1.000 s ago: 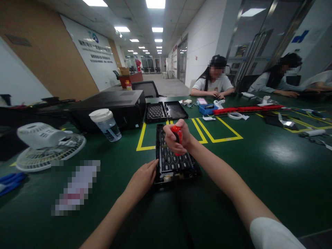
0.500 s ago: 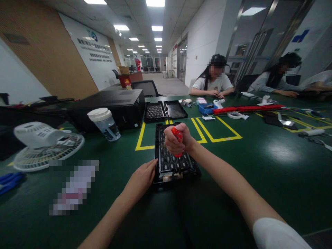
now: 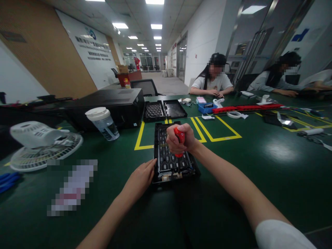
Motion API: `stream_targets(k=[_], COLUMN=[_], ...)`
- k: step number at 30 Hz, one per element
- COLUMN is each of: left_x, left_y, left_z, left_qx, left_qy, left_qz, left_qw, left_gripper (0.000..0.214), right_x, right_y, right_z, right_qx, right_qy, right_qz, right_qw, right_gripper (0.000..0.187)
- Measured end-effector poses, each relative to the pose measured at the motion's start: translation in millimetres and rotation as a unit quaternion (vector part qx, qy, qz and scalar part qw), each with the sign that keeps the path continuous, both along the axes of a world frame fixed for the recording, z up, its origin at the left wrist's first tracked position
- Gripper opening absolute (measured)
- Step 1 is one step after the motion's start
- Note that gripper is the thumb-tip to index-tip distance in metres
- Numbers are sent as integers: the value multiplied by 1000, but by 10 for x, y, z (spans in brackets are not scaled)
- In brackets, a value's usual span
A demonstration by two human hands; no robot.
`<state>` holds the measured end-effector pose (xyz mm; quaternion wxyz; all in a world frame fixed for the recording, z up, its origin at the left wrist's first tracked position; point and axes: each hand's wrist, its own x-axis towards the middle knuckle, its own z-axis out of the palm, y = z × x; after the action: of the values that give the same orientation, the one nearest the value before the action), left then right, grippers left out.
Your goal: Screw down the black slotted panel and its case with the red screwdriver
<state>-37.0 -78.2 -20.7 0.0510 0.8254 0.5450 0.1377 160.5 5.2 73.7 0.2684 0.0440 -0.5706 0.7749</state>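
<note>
My right hand (image 3: 181, 139) is wrapped round the upright red handle of a screwdriver (image 3: 179, 133); its shaft is barely visible below the fist. Under it lies a shallow black case (image 3: 156, 145) filled with rows of dark round cells (image 3: 169, 164), with some wiring and a tan piece near its front edge. Against the left wall of this case rests my left hand (image 3: 141, 178), fingers stretched out and touching the rim. Its thumb is hidden.
Behind stands an open black case (image 3: 176, 109) beside a large black box (image 3: 109, 107). A cup (image 3: 105, 124) and a white fan (image 3: 46, 145) are left. A blue tray (image 3: 206, 108), red strips (image 3: 246, 109) and tape roll (image 3: 234, 114) lie right. People sit across the table.
My right hand and the screwdriver have shifted slightly to the right over the case. My left hand stays at the case's left edge; the whole view has moved a little.
</note>
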Motion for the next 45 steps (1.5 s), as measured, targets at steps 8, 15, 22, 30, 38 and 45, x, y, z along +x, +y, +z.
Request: stream_targets(k=[8,15,22,30,38,45], left_x=[-6,14,3,3,29,29], left_y=[16,1,14,13,-8,-3], left_z=[-9,21,-2,3,46,32], left_qx=[-1,-1,-2,1,1,2], left_qy=[8,12,24,21,22,30], left_qz=[0,-5,-1,-4,-9,-11], left_qw=[1000,1000,1000,1000,1000,1000], left_gripper=[44,43,45,44,44,44], right_x=[1,30,55,75,51,7], right_y=[-86,-81,-136,-245,-317,-385], right_z=[44,4,20,35,32,55], right_qx=[14,2,6,15,24,35], right_qy=[11,38,73,76,59,32], right_qz=[-38,-89,-123,-195,-286,-375], right_qw=[999,995,990,978,956,926], right_gripper=[31,31,30,30,29,28])
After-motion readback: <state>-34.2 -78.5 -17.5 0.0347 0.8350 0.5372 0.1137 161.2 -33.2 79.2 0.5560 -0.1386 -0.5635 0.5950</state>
